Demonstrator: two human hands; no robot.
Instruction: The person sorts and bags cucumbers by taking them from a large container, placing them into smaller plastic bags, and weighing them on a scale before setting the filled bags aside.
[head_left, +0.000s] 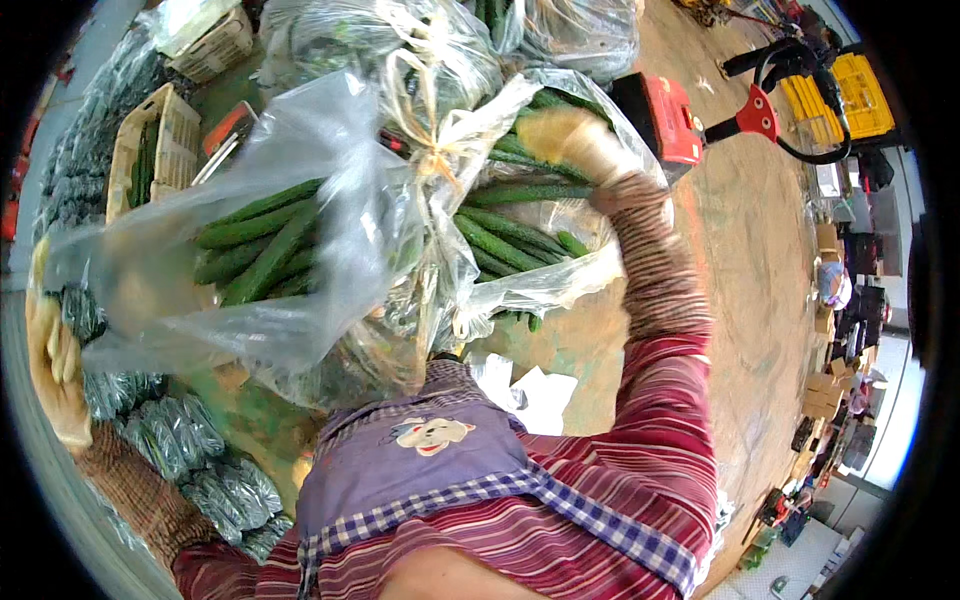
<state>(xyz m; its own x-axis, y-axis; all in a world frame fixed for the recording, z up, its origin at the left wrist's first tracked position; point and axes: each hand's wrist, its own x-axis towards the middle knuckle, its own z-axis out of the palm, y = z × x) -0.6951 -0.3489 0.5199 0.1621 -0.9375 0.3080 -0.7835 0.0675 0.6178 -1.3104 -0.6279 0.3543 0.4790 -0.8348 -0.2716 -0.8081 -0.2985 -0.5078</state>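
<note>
A: Head view first. What do the hands have?

B: The left hand (55, 365), gloved, sits at nine o'clock and is closed on the edge of a clear plastic bag (300, 200) with cucumbers (265, 245) lying lengthwise inside. The right hand (575, 140), also gloved, is up at one o'clock, reaching in among more cucumbers in a second bag; I cannot tell whether its fingers are closed on one.

A: Where is the bag exactly?

B: Held up across the middle of the picture, above the apron (420, 470), tied at the neck with a straw string (430, 150) near twelve o'clock.

A: How would it handle?

B: Heavy and floppy, I'd judge. The film is thin and slick and may tear; the cucumbers are stiff but can snap. Best to support it underneath and hold near the tied neck.

A: Anything around?

B: A basket (160, 145) at ten o'clock, and a red pallet jack (665, 115) at two o'clock.
</note>
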